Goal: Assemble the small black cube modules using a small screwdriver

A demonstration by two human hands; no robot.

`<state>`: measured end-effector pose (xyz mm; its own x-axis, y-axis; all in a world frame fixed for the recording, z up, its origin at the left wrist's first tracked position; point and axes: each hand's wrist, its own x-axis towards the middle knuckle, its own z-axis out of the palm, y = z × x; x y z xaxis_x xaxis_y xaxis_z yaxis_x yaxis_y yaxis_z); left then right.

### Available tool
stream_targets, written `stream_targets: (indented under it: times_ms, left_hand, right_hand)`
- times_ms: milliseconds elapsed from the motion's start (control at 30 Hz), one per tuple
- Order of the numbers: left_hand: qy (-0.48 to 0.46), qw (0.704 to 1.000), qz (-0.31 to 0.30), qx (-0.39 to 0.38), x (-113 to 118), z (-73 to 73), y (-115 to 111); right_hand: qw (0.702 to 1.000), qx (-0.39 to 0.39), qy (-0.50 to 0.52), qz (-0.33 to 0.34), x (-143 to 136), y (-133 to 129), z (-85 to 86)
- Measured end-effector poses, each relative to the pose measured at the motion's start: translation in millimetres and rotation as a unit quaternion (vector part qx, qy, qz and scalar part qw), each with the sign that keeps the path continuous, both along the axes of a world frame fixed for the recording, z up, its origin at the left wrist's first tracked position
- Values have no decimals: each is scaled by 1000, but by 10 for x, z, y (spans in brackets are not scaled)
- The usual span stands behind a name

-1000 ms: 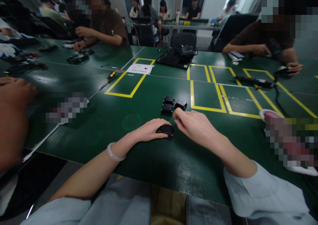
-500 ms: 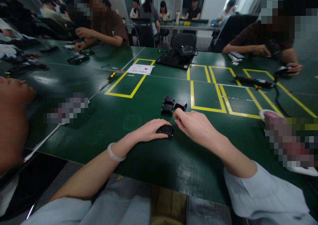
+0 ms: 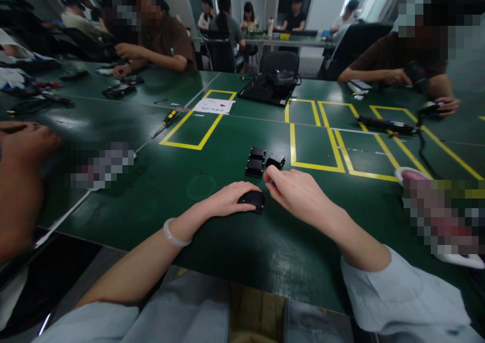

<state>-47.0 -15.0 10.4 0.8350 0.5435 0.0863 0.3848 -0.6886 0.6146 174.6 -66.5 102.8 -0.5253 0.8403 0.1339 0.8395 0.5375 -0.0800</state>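
Observation:
On the green table [image 3: 151,201], a small black box-like part [image 3: 253,200] lies flat between the thumb and fingers of my left hand [image 3: 231,199]. My right hand [image 3: 293,191] is closed in a pinch just right of that part. A thin dark tip shows below its fingertips, close to the part's right edge; what it belongs to is mostly hidden. Behind my hands lie more black parts of the same kind: a pair [image 3: 255,167] one behind the other, and a tilted one [image 3: 276,160] beside them, partly behind my right fingers.
Yellow tape outlines [image 3: 318,168] mark the table ahead. A yellow-black screwdriver [image 3: 169,115] and a paper sheet [image 3: 214,105] lie front left. A black electric screwdriver [image 3: 386,124] with a cable lies right. A co-worker's arm [image 3: 22,181] rests at the left; others sit opposite.
My hands and the black parts stay almost in place. The co-worker's hand at the left has shifted slightly to the right.

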Motion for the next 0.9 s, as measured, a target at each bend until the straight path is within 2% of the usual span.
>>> stream_targets:
  times_ms: [133,333,900]
  left_hand:
    - [-2,1000,0,3,0,-11,2]
    - [-1,1000,-1,-1,1,12,-3]
    - [-4,1000,0,3,-5,-8,3]
  right_hand:
    - [1000,5,17,12,6,-2,-5]
    - [1000,-9,-12,1,-4,18,-17]
    - [1000,22,16,4,19,10,-14]
